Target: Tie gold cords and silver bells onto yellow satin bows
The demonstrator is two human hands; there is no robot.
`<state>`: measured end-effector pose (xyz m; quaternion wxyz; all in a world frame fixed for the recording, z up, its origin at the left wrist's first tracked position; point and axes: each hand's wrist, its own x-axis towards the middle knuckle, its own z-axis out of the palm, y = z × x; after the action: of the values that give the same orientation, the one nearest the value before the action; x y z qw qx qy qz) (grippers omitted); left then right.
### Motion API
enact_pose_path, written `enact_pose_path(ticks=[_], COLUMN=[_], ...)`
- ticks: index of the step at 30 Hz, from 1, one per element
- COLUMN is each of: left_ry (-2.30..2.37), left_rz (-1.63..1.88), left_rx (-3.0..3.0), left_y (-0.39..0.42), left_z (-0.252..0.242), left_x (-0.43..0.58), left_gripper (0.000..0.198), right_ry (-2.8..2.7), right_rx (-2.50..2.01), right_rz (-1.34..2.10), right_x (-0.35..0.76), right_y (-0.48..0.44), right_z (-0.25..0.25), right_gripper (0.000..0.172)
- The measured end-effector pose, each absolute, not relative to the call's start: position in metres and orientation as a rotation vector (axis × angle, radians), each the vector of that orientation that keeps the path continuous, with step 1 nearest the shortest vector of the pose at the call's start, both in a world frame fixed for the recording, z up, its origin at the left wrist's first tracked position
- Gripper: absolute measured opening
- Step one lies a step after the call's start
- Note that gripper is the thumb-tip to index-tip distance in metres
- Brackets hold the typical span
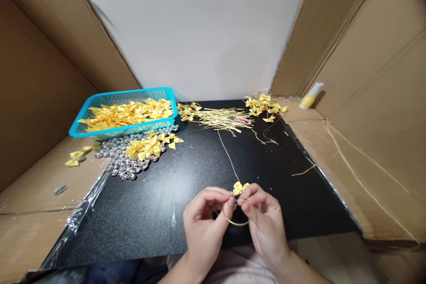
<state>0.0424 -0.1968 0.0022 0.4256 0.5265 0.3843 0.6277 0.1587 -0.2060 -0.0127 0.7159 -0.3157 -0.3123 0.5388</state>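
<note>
Near the front edge of the black table, both hands meet around a yellow ribbon bow. A gold cord hangs in a loop below the fingertips. My left hand pinches the cord between thumb and forefinger, beside the bow. Its mate, my right hand, is closed in a pinch on the cord at the bow's right side. The fingertips hide how cord and bow join, and a small dark bit between them is too small to name. A thin thread runs from the bow toward the back.
At back left, a blue basket holds yellow bows. Silver beads and loose bows lie before it. Cut gold cords and a pink clip lie behind my hands. Corded bows and a thread spool are at right.
</note>
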Motion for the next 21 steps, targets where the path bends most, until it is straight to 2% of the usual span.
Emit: enact_pose_path(ticks=[4, 9, 21], left_ry=[0.937, 0.92, 0.904], left_rz=[1.564, 1.575, 1.556], left_rx=[1.337, 1.354, 1.617], left_y=[-0.1974, -0.1966, -0.1944], left_z=[0.0029, 0.0043, 0.0053], left_x=[0.0434, 0.0454, 0.0447], left_gripper=[0.014, 0.016, 0.016], right_ry=[-0.583, -0.53, -0.494], right_rx=[-0.658, -0.607, -0.643], right_rz=[1.29, 1.357, 1.302], right_x=[0.1556, 0.154, 0.1546], right_y=[-0.2044, -0.204, -0.2055], right_z=[-0.0083, -0.0079, -0.0089], right_gripper=[0.015, 0.012, 0.014])
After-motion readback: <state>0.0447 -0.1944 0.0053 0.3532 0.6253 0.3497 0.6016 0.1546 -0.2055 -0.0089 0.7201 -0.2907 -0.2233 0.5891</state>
